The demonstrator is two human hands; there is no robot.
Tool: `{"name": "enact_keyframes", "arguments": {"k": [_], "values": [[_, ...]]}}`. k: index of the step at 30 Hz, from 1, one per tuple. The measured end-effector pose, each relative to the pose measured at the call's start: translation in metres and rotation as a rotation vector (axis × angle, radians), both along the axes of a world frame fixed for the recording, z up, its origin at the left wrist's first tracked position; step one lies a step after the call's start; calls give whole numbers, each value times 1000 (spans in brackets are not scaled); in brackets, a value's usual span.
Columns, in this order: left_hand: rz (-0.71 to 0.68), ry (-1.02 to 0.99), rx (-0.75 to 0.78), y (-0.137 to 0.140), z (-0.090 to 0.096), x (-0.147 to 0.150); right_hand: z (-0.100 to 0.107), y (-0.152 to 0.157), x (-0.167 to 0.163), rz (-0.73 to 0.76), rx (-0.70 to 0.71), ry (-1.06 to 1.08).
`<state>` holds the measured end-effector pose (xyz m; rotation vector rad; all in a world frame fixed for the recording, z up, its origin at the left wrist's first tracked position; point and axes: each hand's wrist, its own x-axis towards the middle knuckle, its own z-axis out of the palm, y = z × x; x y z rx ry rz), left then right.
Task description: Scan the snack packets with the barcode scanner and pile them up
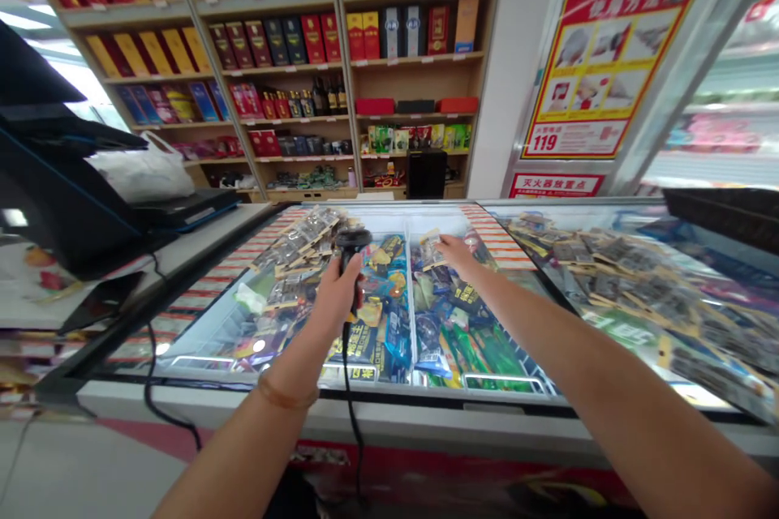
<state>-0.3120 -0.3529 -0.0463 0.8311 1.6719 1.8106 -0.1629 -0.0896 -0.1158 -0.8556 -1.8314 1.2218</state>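
Note:
My left hand (341, 292) is wrapped round the handle of a black barcode scanner (353, 240), its cable hanging down past the freezer front. Farther right, my right hand (455, 253) pinches the edge of a small packet (431, 250) with a pale border and a dark middle. Both hands are above the glass top of a chest freezer (414, 401). A pile of similar packets (301, 239) lies on the glass left of the scanner. Under the glass show colourful ice-cream packages (389, 300), split by a white wire divider.
More packets (633, 268) are heaped on the right part of the freezer top. At left stand a black checkout machine (66, 162), a scale (188, 209) and a white plastic bag (143, 166). Behind, shelves (268, 69) hold boxed goods; a red fire-hydrant poster (614, 57) hangs on the wall.

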Motion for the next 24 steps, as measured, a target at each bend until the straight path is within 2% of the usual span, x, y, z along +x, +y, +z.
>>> {"name": "enact_keyframes", "arguments": {"k": [3,5,9,13,18,21,24], "values": [[149,-32,-22,-32,1,-38,7,-37,-41,122,-197,57],[212,-69,-28,-49,1,-56,14,-61,-73,122,-253,67],[266,-105,-17,-74,2,-74,28,-94,-134,-20,-151,-23],[270,-108,-8,-88,2,-79,33,-107,-170,-97,14,-164],[253,-96,-20,-89,-2,-77,31,-106,-183,-31,233,-261],[210,-82,-13,-79,-6,-72,30,-103,-176,50,266,-323],[166,-79,12,-63,-8,-63,32,-98,-162,69,285,-347]]}}
